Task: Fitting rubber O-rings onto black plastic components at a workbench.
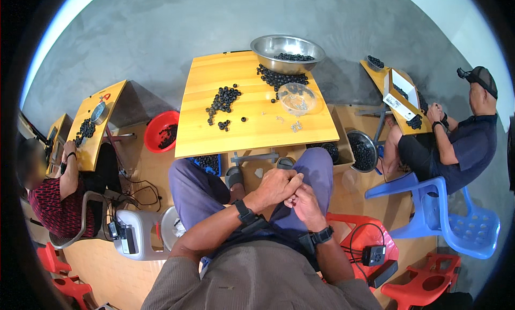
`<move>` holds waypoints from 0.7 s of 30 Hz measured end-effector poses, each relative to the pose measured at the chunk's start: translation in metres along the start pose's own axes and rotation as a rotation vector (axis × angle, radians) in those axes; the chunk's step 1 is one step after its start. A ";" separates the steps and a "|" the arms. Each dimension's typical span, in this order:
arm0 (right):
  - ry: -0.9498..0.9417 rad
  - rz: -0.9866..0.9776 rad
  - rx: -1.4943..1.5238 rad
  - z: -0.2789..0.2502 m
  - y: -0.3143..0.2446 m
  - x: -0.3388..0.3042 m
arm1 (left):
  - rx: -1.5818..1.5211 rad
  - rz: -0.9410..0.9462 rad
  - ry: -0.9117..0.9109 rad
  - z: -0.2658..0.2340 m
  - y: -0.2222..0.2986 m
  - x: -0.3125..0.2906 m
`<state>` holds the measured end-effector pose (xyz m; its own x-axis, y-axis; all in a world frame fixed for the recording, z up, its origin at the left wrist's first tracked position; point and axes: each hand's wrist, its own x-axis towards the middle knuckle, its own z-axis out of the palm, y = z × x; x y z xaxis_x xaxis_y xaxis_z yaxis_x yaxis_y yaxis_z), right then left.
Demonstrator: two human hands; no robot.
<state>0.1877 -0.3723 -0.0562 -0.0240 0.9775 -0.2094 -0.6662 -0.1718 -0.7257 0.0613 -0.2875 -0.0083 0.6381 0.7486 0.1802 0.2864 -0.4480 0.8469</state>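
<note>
My left hand (274, 187) and my right hand (307, 203) meet above my lap, in front of the table's near edge. Both have their fingers curled together, and whatever they may hold is hidden between them. Beyond them, on the yellow wooden table (247, 137), lies a loose group of small round black parts (222, 100), some showing a hole. A larger heap of the same black parts (279, 78) spreads below a wide steel bowl (259, 49). Beside that heap stands a clear plastic tub (296, 99) with small clear pieces; more small clear bits (296, 127) lie near it.
Under the table are a blue crate (219, 168) and a cardboard box (343, 133) with black parts. A red basin (153, 130) and a steel bowl (370, 140) flank it. People work at side tables left and right. A red stool (386, 235) carries cabled devices.
</note>
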 end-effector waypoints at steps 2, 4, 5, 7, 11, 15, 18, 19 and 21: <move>-0.022 -0.006 0.000 -0.001 0.001 0.001 | -0.006 -0.008 -0.007 -0.001 0.000 0.000; -0.080 -0.024 -0.076 -0.002 0.002 0.003 | -0.071 -0.049 0.004 0.001 -0.003 -0.002; -0.082 -0.023 -0.077 -0.002 0.002 0.003 | -0.070 -0.050 0.006 0.002 -0.006 -0.002; -0.081 -0.046 -0.129 0.000 0.003 0.001 | -0.111 -0.016 0.018 0.006 -0.014 -0.004; -0.058 -0.024 -0.151 0.005 0.002 0.001 | -0.125 -0.015 0.048 0.012 -0.026 -0.005; -0.059 0.002 -0.175 0.001 0.001 -0.001 | -0.097 -0.072 -0.017 0.002 -0.010 -0.003; -0.084 -0.006 -0.240 0.013 -0.005 -0.003 | -0.110 -0.088 -0.015 -0.002 -0.004 -0.007; -0.111 -0.022 -0.287 0.017 -0.008 -0.003 | -0.139 -0.071 0.037 -0.002 -0.005 -0.007; -0.107 -0.044 -0.306 0.021 -0.010 -0.005 | -0.152 -0.052 0.044 -0.001 -0.007 -0.007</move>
<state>0.1785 -0.3725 -0.0343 -0.0890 0.9893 -0.1154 -0.4137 -0.1421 -0.8993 0.0537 -0.2891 -0.0154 0.5921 0.7911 0.1535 0.2048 -0.3319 0.9208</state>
